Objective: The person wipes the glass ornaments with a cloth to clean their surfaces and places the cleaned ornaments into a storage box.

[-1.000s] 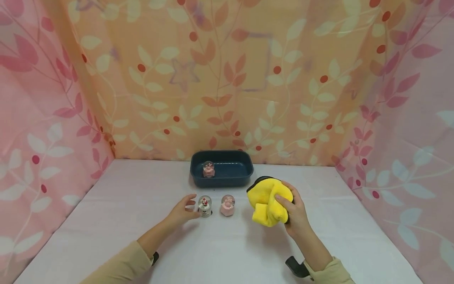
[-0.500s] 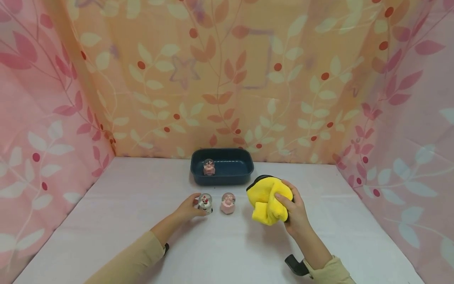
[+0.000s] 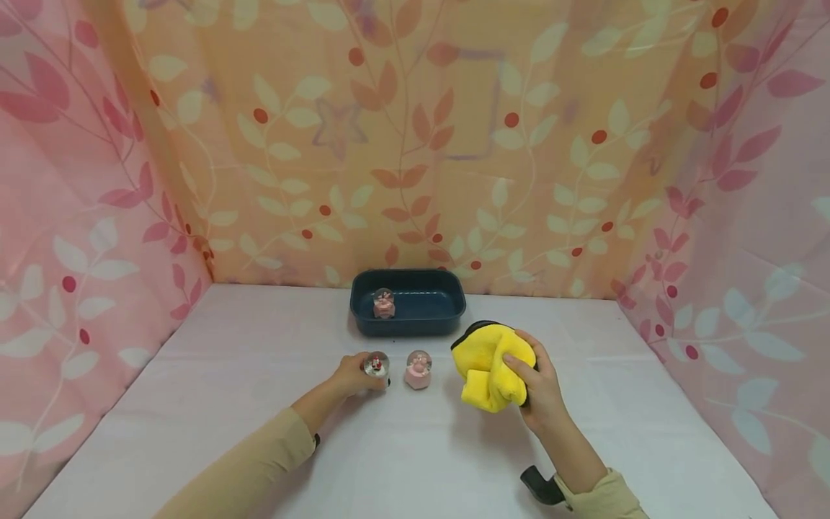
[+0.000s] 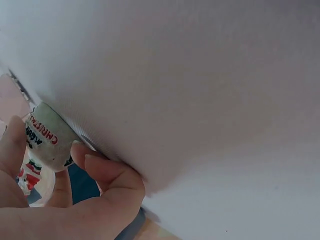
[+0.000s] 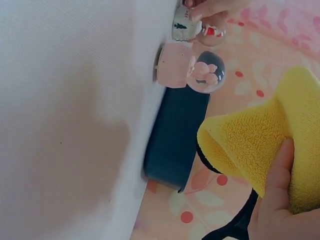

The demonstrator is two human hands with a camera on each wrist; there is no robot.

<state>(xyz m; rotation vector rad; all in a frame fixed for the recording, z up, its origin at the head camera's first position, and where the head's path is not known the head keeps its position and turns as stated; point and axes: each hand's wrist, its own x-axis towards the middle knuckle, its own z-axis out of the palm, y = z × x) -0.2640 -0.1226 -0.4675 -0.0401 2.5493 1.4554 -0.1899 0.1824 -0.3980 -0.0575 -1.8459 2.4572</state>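
My left hand point(image 3: 355, 375) grips a small snow globe point(image 3: 377, 365) with a white base, a red-and-white figure inside and Christmas lettering on the base point(image 4: 47, 135). Thumb and fingers curl round that base. In my right hand point(image 3: 543, 386) is a bunched yellow cloth point(image 3: 489, 367) with a black edge, pinched by the thumb above the table. Between the hands stands a pink snow globe point(image 3: 418, 370) upright on the table, with a pink figure showing under its dome in the right wrist view. The underside of the Christmas globe is hidden.
Behind the globes is a dark blue rectangular tray point(image 3: 410, 328) with another pink snow globe point(image 3: 384, 304) at its left end. A white cloth point(image 3: 259, 324) covers the table. Patterned fabric walls point(image 3: 402, 144) stand at the back and both sides.
My left hand has moved right onto the Christmas snow globe, and its fingers have closed round the base. The right hand still holds the yellow cloth in the same place.
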